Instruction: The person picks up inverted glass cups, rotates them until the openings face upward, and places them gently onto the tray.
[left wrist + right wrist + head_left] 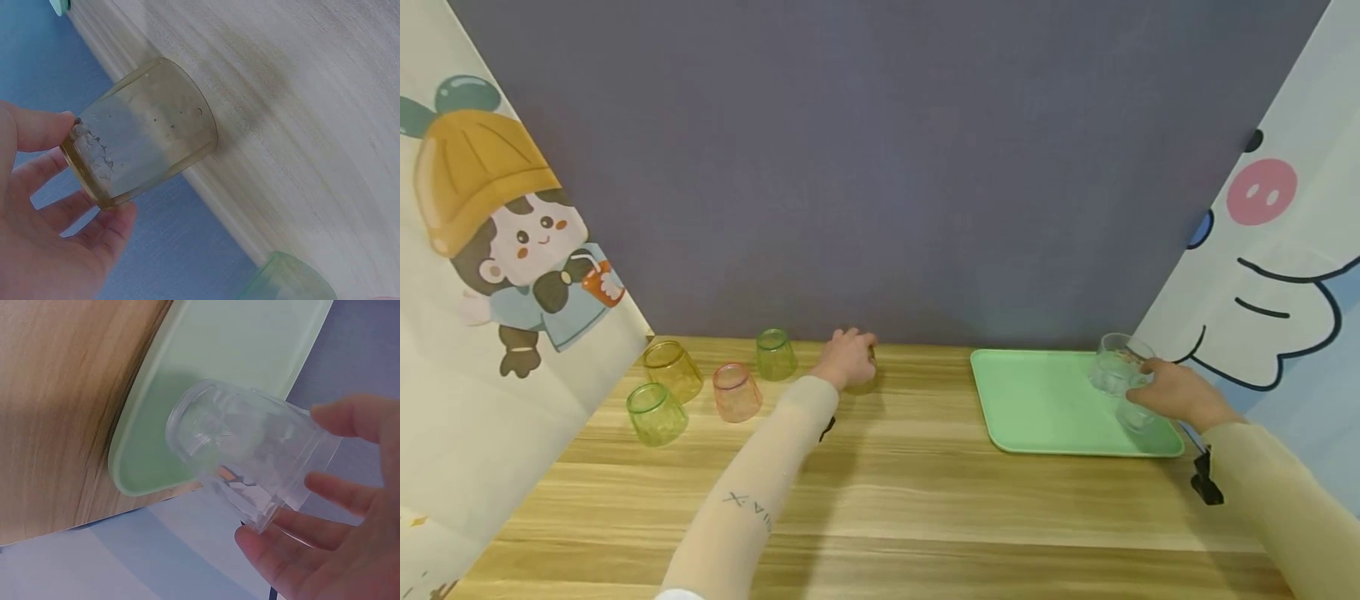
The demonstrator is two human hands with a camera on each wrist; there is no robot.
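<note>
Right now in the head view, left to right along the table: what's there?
Light green cup → yellow cup → pink cup → green cup → left hand → green tray → clear cup → right hand.

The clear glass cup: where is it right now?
In the head view the clear glass cup is at the right, held in the right hand over the far right corner of the green tray, tilted.
</note>
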